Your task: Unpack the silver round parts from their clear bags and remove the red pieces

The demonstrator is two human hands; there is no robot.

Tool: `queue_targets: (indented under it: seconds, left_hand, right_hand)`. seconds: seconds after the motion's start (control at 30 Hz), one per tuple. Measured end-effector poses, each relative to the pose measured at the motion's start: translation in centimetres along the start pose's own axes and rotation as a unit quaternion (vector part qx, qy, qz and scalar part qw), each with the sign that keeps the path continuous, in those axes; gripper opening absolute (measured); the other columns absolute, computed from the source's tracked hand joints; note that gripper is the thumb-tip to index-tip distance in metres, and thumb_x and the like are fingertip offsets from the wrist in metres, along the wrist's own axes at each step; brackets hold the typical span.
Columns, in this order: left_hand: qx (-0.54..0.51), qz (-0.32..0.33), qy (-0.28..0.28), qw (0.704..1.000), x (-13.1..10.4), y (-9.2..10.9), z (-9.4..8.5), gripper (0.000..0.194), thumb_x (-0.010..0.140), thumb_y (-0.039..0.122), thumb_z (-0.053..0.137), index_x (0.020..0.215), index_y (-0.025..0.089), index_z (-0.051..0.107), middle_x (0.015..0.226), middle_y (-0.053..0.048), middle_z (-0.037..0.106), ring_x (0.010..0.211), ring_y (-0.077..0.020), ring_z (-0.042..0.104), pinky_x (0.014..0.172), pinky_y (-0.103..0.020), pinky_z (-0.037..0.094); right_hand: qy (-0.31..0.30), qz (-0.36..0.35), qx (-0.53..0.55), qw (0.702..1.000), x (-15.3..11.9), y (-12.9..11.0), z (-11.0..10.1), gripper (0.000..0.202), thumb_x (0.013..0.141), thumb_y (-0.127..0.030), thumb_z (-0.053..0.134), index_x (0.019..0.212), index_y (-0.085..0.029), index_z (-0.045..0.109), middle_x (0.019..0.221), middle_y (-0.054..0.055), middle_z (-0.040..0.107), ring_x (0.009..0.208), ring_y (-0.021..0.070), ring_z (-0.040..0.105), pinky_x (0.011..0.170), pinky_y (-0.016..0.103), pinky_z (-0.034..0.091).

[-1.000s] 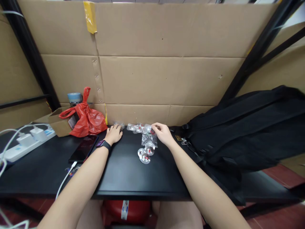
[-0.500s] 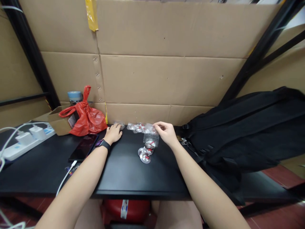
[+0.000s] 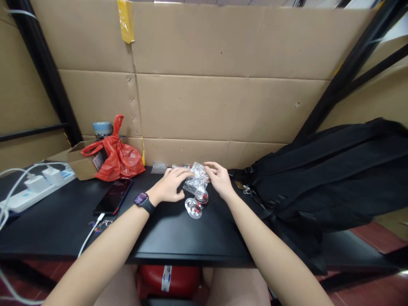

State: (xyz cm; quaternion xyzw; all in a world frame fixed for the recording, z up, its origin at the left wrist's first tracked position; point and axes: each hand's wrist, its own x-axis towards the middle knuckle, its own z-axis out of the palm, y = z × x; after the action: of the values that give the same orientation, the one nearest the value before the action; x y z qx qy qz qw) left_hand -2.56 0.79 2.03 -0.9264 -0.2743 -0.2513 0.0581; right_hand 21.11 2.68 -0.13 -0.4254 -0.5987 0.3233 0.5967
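Observation:
My right hand point(image 3: 219, 179) pinches the right edge of a crinkled clear plastic bag point(image 3: 196, 177) between thumb and fingers. From the left, my left hand point(image 3: 169, 185) reaches over the desk, fingers stretched out with the thumb apart, fingertips at or near the bag's left side. Just below the bag lie several shiny silver discs point(image 3: 194, 211) with red marks, some overlapping. Behind my left fingers, more small clear packets point(image 3: 180, 166) show in part. Flat empty-looking clear bags point(image 3: 158, 167) rest against the cardboard further left.
A black phone point(image 3: 113, 197), a white cable point(image 3: 91, 233) and a power strip point(image 3: 41, 187) occupy the left. Behind them stand a red plastic bag point(image 3: 120, 159) and a small cardboard box point(image 3: 81, 163). A black backpack point(image 3: 331, 178) and keys point(image 3: 247, 190) lie right.
My left hand has left the flat bags and moved right to the crinkled bag. The clear bag by my right hand now looks spread wider and covers some of the packets.

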Motion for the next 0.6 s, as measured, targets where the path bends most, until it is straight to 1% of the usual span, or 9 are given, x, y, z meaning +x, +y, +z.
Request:
queue_targets:
  seconds: [0.1,0.13,0.17,0.27,0.3,0.37,0.47,0.53,0.6]
  left_hand:
    - [0.030,0.050,-0.009,0.998,0.6,1.7,0.6,0.067,0.078,0.045,0.067,0.139,0.026,0.047,0.146,-0.010,0.048,0.135,-0.0319,0.038,0.109,-0.046,0.030]
    - [0.050,0.061,-0.009,0.997,0.7,2.0,1.0,0.067,0.079,0.048,0.067,0.139,0.025,0.047,0.147,-0.011,0.048,0.135,-0.0324,0.039,0.108,-0.046,0.030]
    - [0.073,0.069,-0.006,0.995,0.8,2.2,1.5,0.063,0.083,0.047,0.064,0.139,0.025,0.047,0.146,-0.011,0.049,0.133,-0.0319,0.041,0.107,-0.046,0.031]
    - [0.133,0.077,0.015,0.988,1.1,2.3,2.6,0.038,0.096,0.028,0.049,0.134,0.023,0.052,0.137,-0.010,0.057,0.120,-0.0257,0.053,0.099,-0.041,0.037]
    - [0.143,0.075,0.023,0.987,1.2,2.2,2.8,0.034,0.098,0.023,0.044,0.130,0.022,0.055,0.132,-0.010,0.061,0.115,-0.0238,0.056,0.097,-0.040,0.038]
    - [0.150,0.063,0.030,0.986,1.4,1.8,2.8,0.031,0.100,0.020,0.038,0.120,0.022,0.061,0.121,-0.009,0.066,0.107,-0.0223,0.059,0.094,-0.039,0.039]
    - [0.148,0.001,0.021,0.989,1.4,0.5,2.2,0.029,0.099,0.020,0.039,0.108,0.021,0.066,0.109,-0.010,0.068,0.103,-0.0232,0.059,0.091,-0.039,0.041]
    - [0.147,-0.083,0.021,0.985,1.1,-1.1,1.6,0.027,0.097,0.020,0.041,0.105,0.021,0.067,0.107,-0.010,0.068,0.103,-0.0243,0.059,0.089,-0.040,0.041]
    - [0.147,-0.184,0.039,0.971,0.6,-3.0,1.3,0.025,0.095,0.020,0.044,0.104,0.021,0.067,0.108,-0.010,0.068,0.103,-0.0251,0.059,0.089,-0.040,0.042]
  right_hand:
    - [0.006,0.014,0.006,1.000,-0.3,0.3,0.5,0.042,0.078,-0.054,0.068,0.101,-0.019,0.062,0.055,-0.003,0.059,0.042,0.0132,0.052,0.043,0.026,0.042]
    - [0.011,0.019,0.008,1.000,-0.3,0.3,0.7,0.042,0.078,-0.054,0.067,0.099,-0.019,0.062,0.053,-0.003,0.058,0.041,0.0129,0.050,0.042,0.026,0.042]
    - [0.014,0.023,0.010,1.000,-0.4,0.3,0.8,0.041,0.078,-0.055,0.067,0.098,-0.020,0.062,0.052,-0.003,0.057,0.040,0.0127,0.049,0.042,0.026,0.042]
    - [0.004,0.030,0.026,0.999,-0.5,0.3,1.2,0.042,0.077,-0.056,0.068,0.099,-0.021,0.060,0.053,-0.004,0.057,0.041,0.0128,0.050,0.043,0.026,0.044]
    - [-0.007,0.030,0.031,0.999,-0.6,0.3,1.3,0.043,0.077,-0.056,0.068,0.100,-0.021,0.060,0.054,-0.004,0.058,0.042,0.0125,0.051,0.045,0.026,0.045]
    - [-0.029,0.031,0.039,0.998,-0.5,0.3,1.4,0.045,0.077,-0.057,0.068,0.103,-0.021,0.060,0.060,-0.003,0.061,0.045,0.0121,0.053,0.047,0.025,0.047]
    - [-0.050,0.026,0.023,0.998,-0.2,0.5,1.3,0.047,0.082,-0.060,0.060,0.107,-0.021,0.058,0.076,0.001,0.067,0.056,0.0139,0.061,0.050,0.024,0.047]
    - [-0.045,-0.002,-0.027,0.999,0.1,0.9,0.9,0.043,0.084,-0.057,0.057,0.106,-0.020,0.059,0.086,0.004,0.070,0.069,0.0163,0.065,0.058,0.026,0.049]
    - [-0.016,-0.046,-0.108,0.993,0.5,1.4,0.3,0.036,0.085,-0.051,0.057,0.100,-0.019,0.063,0.091,0.007,0.072,0.079,0.0185,0.066,0.070,0.029,0.051]
